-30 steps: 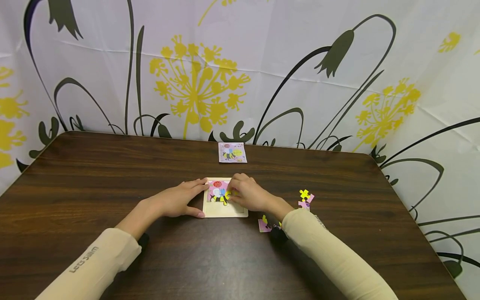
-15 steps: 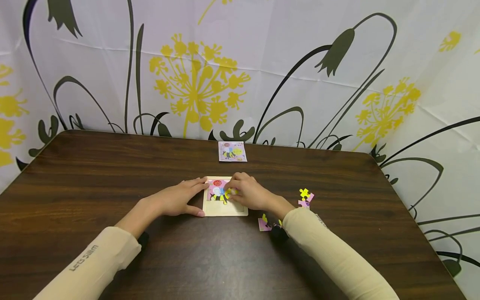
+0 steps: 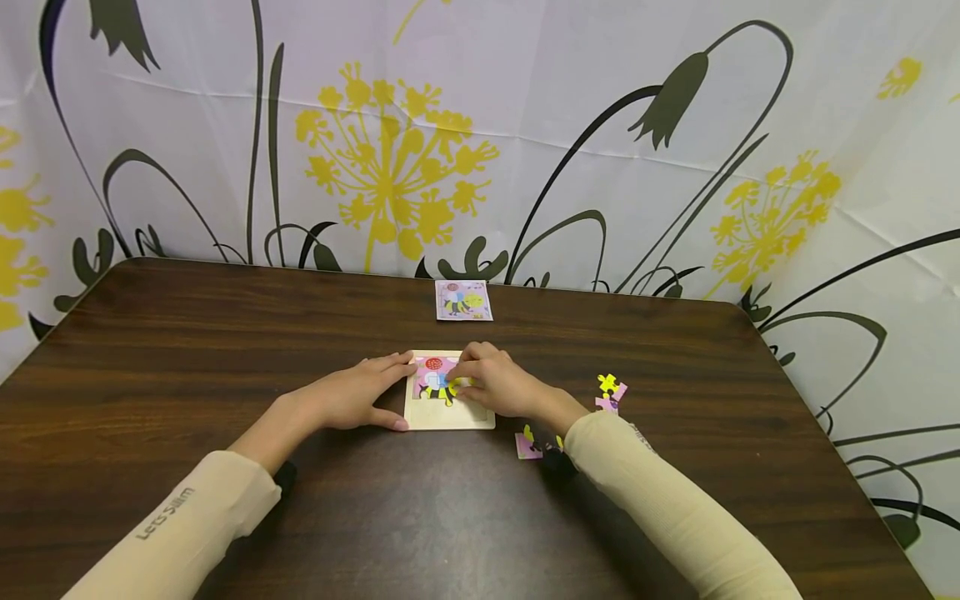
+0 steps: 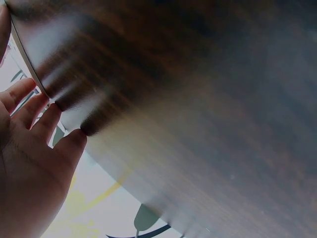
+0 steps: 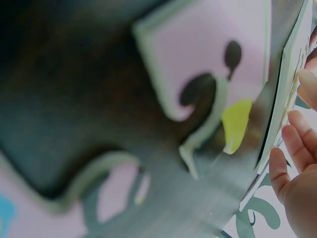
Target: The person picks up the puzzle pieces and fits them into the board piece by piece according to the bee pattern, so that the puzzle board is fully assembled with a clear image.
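A pale wooden jigsaw tray (image 3: 450, 419) lies on the table, its upper left part filled with pink, blue and striped bee pieces (image 3: 432, 379). My left hand (image 3: 351, 395) rests on the tray's left side, fingers fairly straight at the top left and thumb by the lower left corner. Over the tray's right half, my right hand (image 3: 497, 382) pinches a yellow puzzle piece (image 3: 452, 388) beside the bee's body; the fingers cover much of it. In the right wrist view, loose puzzle pieces (image 5: 208, 54) lie near the tray's edge (image 5: 277, 104).
A printed picture card (image 3: 463, 301) of the bee lies behind the tray, near the back edge. Several loose pieces lie to the right, some yellow and pink ones (image 3: 609, 386) farther off and others (image 3: 527, 446) near the right wrist. Patterned cloth (image 3: 570, 75) hangs behind the brown table (image 3: 360, 517).
The right fingers shift slightly at the yellow puzzle piece over the tray. The left hand keeps its place on the tray's side, and the loose pieces stay put.
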The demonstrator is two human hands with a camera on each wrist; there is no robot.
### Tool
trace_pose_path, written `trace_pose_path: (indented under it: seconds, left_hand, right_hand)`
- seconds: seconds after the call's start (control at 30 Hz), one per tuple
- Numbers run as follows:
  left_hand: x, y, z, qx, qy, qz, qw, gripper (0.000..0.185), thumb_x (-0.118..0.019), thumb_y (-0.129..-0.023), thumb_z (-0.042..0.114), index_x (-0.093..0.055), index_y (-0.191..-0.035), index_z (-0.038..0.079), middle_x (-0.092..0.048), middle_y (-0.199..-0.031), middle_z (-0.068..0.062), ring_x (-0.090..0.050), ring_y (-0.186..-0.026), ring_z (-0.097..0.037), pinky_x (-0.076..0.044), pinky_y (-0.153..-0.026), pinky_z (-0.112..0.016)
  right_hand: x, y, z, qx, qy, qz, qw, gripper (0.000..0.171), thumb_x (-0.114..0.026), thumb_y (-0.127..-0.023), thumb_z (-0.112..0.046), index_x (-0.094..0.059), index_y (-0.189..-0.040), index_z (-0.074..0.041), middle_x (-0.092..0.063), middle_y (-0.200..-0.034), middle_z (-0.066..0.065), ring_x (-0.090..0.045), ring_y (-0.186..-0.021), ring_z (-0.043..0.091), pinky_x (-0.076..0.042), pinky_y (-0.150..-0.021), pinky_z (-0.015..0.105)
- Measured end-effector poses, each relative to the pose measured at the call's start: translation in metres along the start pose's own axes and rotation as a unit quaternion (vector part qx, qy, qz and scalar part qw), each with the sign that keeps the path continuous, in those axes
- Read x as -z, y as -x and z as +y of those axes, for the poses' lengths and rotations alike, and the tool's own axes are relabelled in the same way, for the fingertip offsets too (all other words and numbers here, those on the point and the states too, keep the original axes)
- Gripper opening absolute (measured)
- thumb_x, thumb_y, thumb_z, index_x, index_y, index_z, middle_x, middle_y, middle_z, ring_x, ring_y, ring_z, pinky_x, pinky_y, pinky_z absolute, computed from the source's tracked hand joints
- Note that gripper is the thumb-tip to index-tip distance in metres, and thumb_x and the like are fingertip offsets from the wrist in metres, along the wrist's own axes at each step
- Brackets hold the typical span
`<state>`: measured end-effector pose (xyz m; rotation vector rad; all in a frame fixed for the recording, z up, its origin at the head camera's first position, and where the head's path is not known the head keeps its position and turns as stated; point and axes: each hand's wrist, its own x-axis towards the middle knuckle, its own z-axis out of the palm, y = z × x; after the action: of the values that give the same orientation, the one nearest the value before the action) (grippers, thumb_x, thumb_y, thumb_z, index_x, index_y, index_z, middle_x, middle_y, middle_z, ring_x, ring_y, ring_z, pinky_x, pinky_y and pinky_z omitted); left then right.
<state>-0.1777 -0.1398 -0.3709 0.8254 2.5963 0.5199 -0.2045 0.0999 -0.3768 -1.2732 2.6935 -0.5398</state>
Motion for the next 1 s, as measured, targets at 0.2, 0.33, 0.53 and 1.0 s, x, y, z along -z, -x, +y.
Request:
trace_pose_path:
  seconds: [0.2, 0.33, 0.53, 1.0]
  left_hand:
    - [0.0008, 0.0001, 0.0005, -0.001, 0.000, 0.001, 1.0000, 0.083, -0.065, -0.079, 0.047, -0.032, -0.141, 0.002, -0.020, -0.148, -0.019, -0.021, -0.130, -0.045, -0.024, -0.100, -0.058]
    - [0.0008, 0.0007, 0.0014, 0.000, 0.001, 0.000, 1.0000, 0.082, -0.065, -0.079, 0.046, -0.032, -0.141, 0.002, -0.020, -0.148, -0.019, -0.021, -0.131, -0.043, -0.024, -0.100, -0.057]
    - [0.0009, 0.0012, 0.0023, -0.001, 0.001, 0.001, 1.0000, 0.082, -0.066, -0.079, 0.045, -0.032, -0.140, 0.001, -0.021, -0.147, -0.020, -0.021, -0.130, -0.044, -0.024, -0.100, -0.057]
    - [0.0010, 0.0026, 0.0025, 0.000, -0.001, 0.001, 1.0000, 0.082, -0.065, -0.079, 0.045, -0.032, -0.141, 0.002, -0.020, -0.147, -0.020, -0.021, -0.130, -0.045, -0.024, -0.100, -0.059]
  right_hand:
    - [-0.0009, -0.0003, 0.0009, 0.008, -0.002, 0.009, 1.000, 0.022, -0.069, -0.082, -0.012, -0.070, -0.103, -0.009, -0.055, -0.097, 0.006, -0.048, -0.092, 0.019, -0.036, -0.072, 0.029]
    - [-0.0028, -0.0002, 0.0022, 0.012, 0.002, 0.014, 1.000, 0.021, -0.069, -0.082, -0.012, -0.070, -0.103, -0.009, -0.055, -0.096, 0.006, -0.048, -0.091, 0.019, -0.035, -0.071, 0.030]
    - [-0.0033, 0.0007, 0.0015, 0.000, 0.016, 0.008, 1.000, 0.022, -0.068, -0.083, -0.015, -0.070, -0.104, -0.012, -0.053, -0.098, 0.005, -0.046, -0.094, 0.019, -0.034, -0.073, 0.030]
    - [-0.0007, 0.0037, 0.0020, 0.004, 0.016, 0.013, 1.000, 0.023, -0.070, -0.081, -0.016, -0.069, -0.104, -0.012, -0.055, -0.099, 0.003, -0.046, -0.093, 0.019, -0.034, -0.071, 0.029]
